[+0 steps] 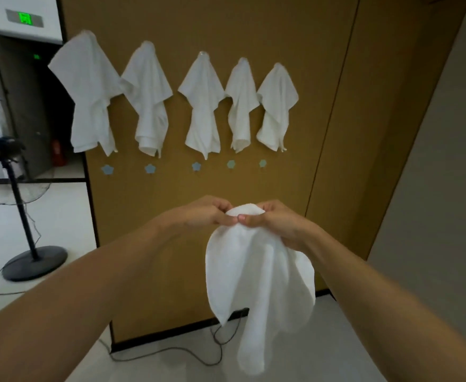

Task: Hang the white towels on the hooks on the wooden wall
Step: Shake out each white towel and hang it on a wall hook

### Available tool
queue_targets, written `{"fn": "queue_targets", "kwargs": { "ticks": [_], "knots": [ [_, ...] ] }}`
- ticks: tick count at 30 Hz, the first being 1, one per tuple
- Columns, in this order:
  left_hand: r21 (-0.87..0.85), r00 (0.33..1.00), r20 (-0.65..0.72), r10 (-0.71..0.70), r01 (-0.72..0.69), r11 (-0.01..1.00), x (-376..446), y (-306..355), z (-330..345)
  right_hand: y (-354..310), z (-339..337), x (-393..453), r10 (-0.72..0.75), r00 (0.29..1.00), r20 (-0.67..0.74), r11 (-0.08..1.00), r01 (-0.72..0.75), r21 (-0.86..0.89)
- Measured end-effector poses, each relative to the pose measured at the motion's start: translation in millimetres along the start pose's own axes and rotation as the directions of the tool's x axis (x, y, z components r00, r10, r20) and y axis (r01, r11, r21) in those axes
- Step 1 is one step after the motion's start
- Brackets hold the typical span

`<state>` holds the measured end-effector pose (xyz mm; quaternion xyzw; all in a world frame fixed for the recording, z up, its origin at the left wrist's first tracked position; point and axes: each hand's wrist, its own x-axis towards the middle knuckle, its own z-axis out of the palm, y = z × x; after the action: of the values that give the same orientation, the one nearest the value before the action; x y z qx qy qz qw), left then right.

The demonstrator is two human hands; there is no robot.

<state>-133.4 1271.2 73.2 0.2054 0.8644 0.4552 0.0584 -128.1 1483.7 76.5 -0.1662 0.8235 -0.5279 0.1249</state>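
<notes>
A white towel (256, 282) hangs from both my hands in front of the wooden wall (254, 28). My left hand (204, 212) pinches its top fold from the left, and my right hand (274, 221) grips the same fold from the right. Several white towels (203, 106) hang side by side on an upper row of hooks. Below them runs a row of several small blue flower-shaped hooks (196, 166) with nothing on them. The held towel is below that lower row.
A standing fan (19, 188) on a round black base stands at the left, its cable trailing over the pale floor. Another cable (171, 351) lies along the foot of the wall. A doorway with a green sign (25, 17) is at far left.
</notes>
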Motion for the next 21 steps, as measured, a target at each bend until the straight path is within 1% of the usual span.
{"fn": "queue_targets", "kwargs": {
  "ticks": [3, 5, 6, 7, 10, 12, 16, 19, 21],
  "knots": [
    [-0.078, 0.992, -0.101, -0.078, 0.071, 0.994, 15, -44, -30, 2, 15, 69, -0.001, 0.998, 0.067, 1.000, 0.001, 0.003],
    [-0.148, 0.973, -0.181, -0.143, 0.117, 0.982, 22, -74, -53, 3, 32, 118, -0.011, 0.991, 0.131, 1.000, 0.009, 0.012],
    [-0.157, 0.962, -0.219, -0.165, 0.132, 0.979, 26, -89, -66, 3, 42, 143, -0.019, 0.986, 0.163, 1.000, 0.017, 0.013],
    [-0.150, 0.954, -0.242, -0.180, 0.146, 0.978, 30, -104, -79, 4, 52, 167, -0.031, 0.980, 0.195, 0.999, 0.028, 0.019],
    [-0.145, 0.948, -0.252, -0.194, 0.161, 0.976, 43, -147, -120, 7, 84, 238, -0.074, 0.960, 0.270, 0.997, 0.063, 0.047],
    [-0.130, 0.930, -0.304, -0.208, 0.176, 0.976, 56, -177, -150, 5, 107, 288, -0.111, 0.940, 0.323, 0.994, 0.097, 0.058],
    [-0.099, 0.852, -0.440, -0.284, 0.268, 0.958, 84, -233, -216, -11, 144, 381, -0.162, 0.912, 0.377, 0.987, 0.148, 0.066],
    [-0.031, 0.809, -0.495, -0.319, 0.350, 0.936, 95, -265, -266, -18, 166, 448, -0.174, 0.904, 0.390, 0.984, 0.173, 0.037],
    [0.024, 0.780, -0.532, -0.329, 0.402, 0.915, 99, -287, -292, -18, 180, 490, -0.163, 0.904, 0.396, 0.983, 0.183, -0.015]
  ]
}}
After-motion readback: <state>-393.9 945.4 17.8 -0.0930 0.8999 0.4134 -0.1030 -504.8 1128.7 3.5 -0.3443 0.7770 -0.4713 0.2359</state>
